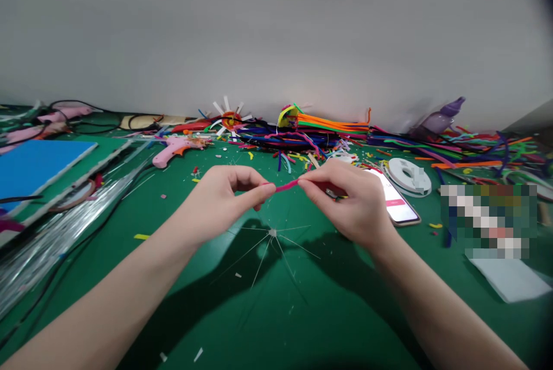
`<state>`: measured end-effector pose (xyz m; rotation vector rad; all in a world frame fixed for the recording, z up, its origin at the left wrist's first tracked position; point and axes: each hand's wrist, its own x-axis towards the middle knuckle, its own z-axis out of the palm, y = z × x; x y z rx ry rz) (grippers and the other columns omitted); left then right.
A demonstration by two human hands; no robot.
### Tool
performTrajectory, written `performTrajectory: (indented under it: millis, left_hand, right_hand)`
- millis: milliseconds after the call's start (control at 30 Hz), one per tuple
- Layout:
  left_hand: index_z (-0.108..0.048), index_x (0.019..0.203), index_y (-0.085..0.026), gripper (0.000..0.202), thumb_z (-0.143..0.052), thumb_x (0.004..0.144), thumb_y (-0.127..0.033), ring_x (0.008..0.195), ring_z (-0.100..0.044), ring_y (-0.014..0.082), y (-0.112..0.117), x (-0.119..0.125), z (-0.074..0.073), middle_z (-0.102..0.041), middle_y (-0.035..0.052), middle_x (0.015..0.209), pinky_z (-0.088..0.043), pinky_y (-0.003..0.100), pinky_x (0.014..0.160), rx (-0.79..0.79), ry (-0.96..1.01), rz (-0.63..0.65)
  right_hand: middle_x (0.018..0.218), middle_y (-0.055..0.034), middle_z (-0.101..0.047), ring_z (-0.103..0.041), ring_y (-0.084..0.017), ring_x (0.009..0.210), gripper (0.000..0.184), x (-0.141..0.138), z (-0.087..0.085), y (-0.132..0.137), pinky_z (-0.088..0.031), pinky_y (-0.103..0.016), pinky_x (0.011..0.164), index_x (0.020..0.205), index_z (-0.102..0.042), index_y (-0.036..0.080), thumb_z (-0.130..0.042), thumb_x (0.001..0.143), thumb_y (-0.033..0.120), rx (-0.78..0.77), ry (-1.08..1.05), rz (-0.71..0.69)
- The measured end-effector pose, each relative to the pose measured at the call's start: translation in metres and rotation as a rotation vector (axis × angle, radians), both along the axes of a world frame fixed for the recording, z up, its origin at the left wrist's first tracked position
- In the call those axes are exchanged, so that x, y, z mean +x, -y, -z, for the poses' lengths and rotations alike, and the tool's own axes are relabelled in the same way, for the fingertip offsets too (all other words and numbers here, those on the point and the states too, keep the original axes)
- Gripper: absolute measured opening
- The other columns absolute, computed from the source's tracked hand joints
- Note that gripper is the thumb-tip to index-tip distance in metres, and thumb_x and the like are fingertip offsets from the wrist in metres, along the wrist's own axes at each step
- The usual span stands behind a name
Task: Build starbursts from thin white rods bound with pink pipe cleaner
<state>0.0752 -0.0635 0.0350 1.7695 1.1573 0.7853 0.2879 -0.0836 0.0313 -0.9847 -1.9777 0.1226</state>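
Observation:
A short pink pipe cleaner [287,186] is stretched between my two hands above the green mat [302,312]. My left hand [224,200] pinches its left end between thumb and fingertips. My right hand [349,200] pinches the right end, fingers closed, and a thin dark tool or stem seems to lie in the same grip. Below the hands a small star of thin wire spokes [272,234] lies flat on the mat.
A heap of coloured pipe cleaners [328,128] runs along the back wall. A pink glue gun [173,148] lies at back left, a lit phone [395,200] and a white tape roll [408,174] at right. Blue sheet [34,165] and silver strips [64,226] lie left.

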Motion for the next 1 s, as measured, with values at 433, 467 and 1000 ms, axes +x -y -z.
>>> performTrajectory:
  millis: [433,467,1000]
  left_hand:
    - [-0.054,0.057,-0.018,0.028,-0.065,0.078,-0.033,0.055,-0.043,0.0095,0.006,0.001,-0.005,-0.048,-0.0025,0.056,-0.038,0.024,0.055,-0.225,0.420,0.032]
    - [-0.056,0.058,-0.018,0.027,-0.065,0.078,-0.034,0.056,-0.045,0.0099,0.007,0.000,-0.006,-0.050,-0.0021,0.057,-0.038,0.024,0.055,-0.176,0.355,0.026]
    - [-0.065,0.068,-0.019,0.034,-0.049,0.088,-0.041,0.072,-0.059,0.0130,0.008,0.004,-0.006,-0.066,-0.0007,0.071,-0.045,0.023,0.069,-0.015,0.060,0.117]
  right_hand:
    - [0.069,0.0014,-0.065,-0.057,-0.010,0.061,0.018,0.010,0.010,-0.008,-0.044,-0.024,0.054,0.095,-0.064,0.022,-0.064,0.079,0.013,0.509,0.236,0.020]
    - [0.070,0.0005,-0.065,-0.058,-0.011,0.063,0.015,0.010,0.010,-0.008,-0.045,-0.024,0.056,0.093,-0.064,0.021,-0.063,0.080,0.013,0.458,0.223,0.016]
    - [0.089,0.0001,-0.071,-0.063,-0.007,0.068,0.018,-0.014,0.005,0.014,-0.043,-0.018,0.057,0.105,-0.061,0.020,-0.051,0.090,0.022,-0.008,0.219,-0.044]
